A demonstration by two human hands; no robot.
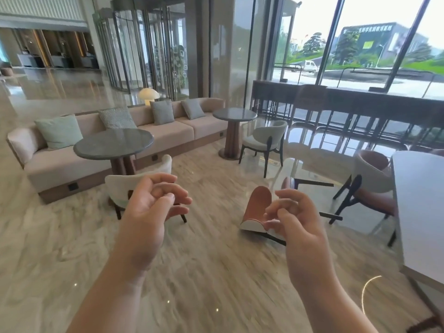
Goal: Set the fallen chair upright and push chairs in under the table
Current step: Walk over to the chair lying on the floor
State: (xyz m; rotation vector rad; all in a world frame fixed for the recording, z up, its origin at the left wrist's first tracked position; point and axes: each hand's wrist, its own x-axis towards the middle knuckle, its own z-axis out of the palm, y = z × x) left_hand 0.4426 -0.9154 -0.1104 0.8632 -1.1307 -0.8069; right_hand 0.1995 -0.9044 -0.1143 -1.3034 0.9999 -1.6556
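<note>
Lobby with marble floor (204, 272), head view. Both hands raised in the foreground, palms turned inward, holding nothing. Left hand (146, 212): fingers (168, 188) loosely curled and apart, thumb clear of them. Right hand (295, 219): fingers (286, 195) likewise curled, slightly spread, closed on nothing.

Fallen chair (258, 207) lies on its side on the floor beyond the right hand, orange-brown seat face showing, pale edge lowest, dark legs (312, 182) sticking out to the right. The right hand overlaps it in the view; contact cannot be told, and the chair looks farther off than the fingertips.

Beyond the left hand, a pale chair (134, 186) stands upright, its back toward the camera, close against the near round table (113, 143). A second round table (234, 115) stands farther back with a grey-green chair (264, 138) just beside it, pulled out slightly. At right, a brown-seated chair (374, 183) stands near the edge of a white table (420, 212).

Sofa (156, 133) runs behind both round tables. Open floor lies between the fallen chair and the pale chair, and across the whole foreground.
</note>
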